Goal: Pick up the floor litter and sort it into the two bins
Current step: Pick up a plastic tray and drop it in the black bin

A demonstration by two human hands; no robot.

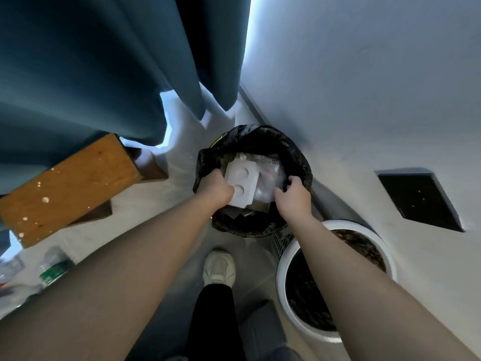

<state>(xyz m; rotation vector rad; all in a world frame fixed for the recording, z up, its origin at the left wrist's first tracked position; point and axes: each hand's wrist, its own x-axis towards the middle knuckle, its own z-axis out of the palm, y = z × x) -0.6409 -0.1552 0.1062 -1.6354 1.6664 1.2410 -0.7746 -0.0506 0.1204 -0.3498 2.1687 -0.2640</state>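
Note:
A round bin lined with a black bag [263, 142] stands on the floor against the wall. Inside it lie clear plastic wrappers and a white moulded tray [240, 182] with two round hollows. My left hand [216, 188] is inside the bin and grips the near left edge of that white tray. My right hand [294, 196] grips the black bag at the bin's right rim. A second bin with a white rim [279, 277] and a dark liner stands nearer, to the right, under my right forearm.
A plastic bottle with a green label [53, 267] and other clear litter lie on the floor at the far left. A wooden stool [70, 186] stands left of the black-bagged bin, under blue curtains. My white shoe [218, 267] is just before the bins.

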